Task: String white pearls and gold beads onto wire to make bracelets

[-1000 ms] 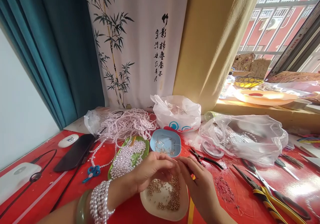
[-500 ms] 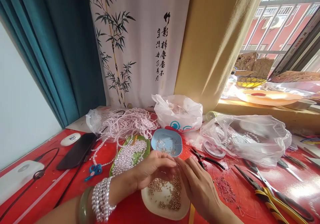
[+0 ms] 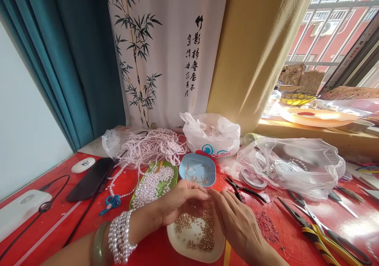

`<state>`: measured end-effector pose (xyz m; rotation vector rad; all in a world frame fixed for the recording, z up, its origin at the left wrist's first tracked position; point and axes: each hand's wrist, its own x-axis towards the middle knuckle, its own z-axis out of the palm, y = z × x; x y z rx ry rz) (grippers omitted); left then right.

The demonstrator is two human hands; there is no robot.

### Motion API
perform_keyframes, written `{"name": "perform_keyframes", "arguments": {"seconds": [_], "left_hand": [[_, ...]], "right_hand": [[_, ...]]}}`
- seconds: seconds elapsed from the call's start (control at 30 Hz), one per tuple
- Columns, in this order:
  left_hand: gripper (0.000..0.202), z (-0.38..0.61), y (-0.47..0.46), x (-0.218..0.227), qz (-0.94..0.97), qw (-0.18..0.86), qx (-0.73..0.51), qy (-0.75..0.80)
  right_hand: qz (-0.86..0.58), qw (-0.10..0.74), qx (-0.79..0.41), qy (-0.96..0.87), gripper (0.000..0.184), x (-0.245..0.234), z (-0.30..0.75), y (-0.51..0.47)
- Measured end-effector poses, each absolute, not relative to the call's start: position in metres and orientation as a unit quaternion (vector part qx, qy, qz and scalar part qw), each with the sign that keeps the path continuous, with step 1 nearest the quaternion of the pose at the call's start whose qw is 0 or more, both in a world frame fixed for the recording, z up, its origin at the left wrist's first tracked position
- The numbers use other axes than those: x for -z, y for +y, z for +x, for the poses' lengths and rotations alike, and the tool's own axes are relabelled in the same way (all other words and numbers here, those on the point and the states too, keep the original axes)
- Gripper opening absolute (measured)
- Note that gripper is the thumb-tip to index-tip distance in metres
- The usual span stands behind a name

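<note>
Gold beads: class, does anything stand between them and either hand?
Nothing visible does. The gold beads lie in the open cream dish, with the left hand above its far side and the right hand over its right edge. The patch directly beneath the hands is hidden.

Gold beads in a cream dish lie below the fingers, on a red table. Left of the fingers, pale pink beads mark a green dish; just beyond the fingers is a light blue dish. To their right, pliers show yellow handles striped black. Far beyond, dark bamboo and 2 columns of black characters pattern a pale curtain.
</note>
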<state>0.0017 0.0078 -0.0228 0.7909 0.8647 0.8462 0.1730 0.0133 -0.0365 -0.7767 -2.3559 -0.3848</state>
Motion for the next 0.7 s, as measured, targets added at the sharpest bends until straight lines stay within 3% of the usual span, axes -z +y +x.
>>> {"name": "perform_keyframes", "arguments": {"seconds": [0.7], "left_hand": [[0.006, -0.008, 0.014, 0.02, 0.402, 0.747, -0.369, 0.379]], "right_hand": [[-0.218, 0.364, 0.15, -0.893, 0.023, 0.029, 0.171, 0.014]]}}
